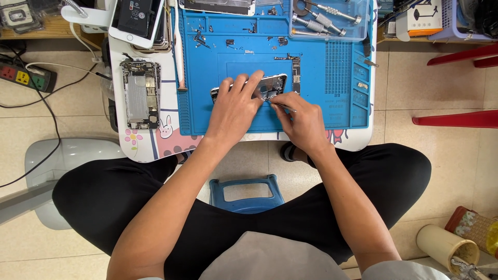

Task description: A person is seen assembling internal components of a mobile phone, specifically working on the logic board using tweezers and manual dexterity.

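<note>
closest in, black-trousered knees spread wide, and between them a blue plastic stool point(247, 193) shows over tan floor tile. both forearms reach forward to the small white table point(139, 148), whose near edge is rounded and printed with cartoon flowers and a rabbit.

the left hand point(234, 110) lies flat over an opened phone point(273, 86), fingers together and pressing down on its metal frame; only the phone's right end shows past the fingertips, bare metal and dark parts inside. the right hand point(301, 120) sits just right of that, thumb and forefinger pinched shut on thin metal tweezers point(284, 106), whose tip touches the phone's near edge beside the left fingertips.

all this rests on a blue rubber mat point(342, 83), ridged and gridded, with free flat room to the right of the right hand and little between the two hands. just beyond the fingertips a narrow circuit board point(296, 70) lies on the mat, and further on, small screws and brackets are scattered.

well left of the left hand lies a second gutted phone point(140, 93), silver shield showing. farthest off, a clear tray point(332, 21) holds steel screwdrivers, and a white phone point(137, 21) tops a stack.
</note>
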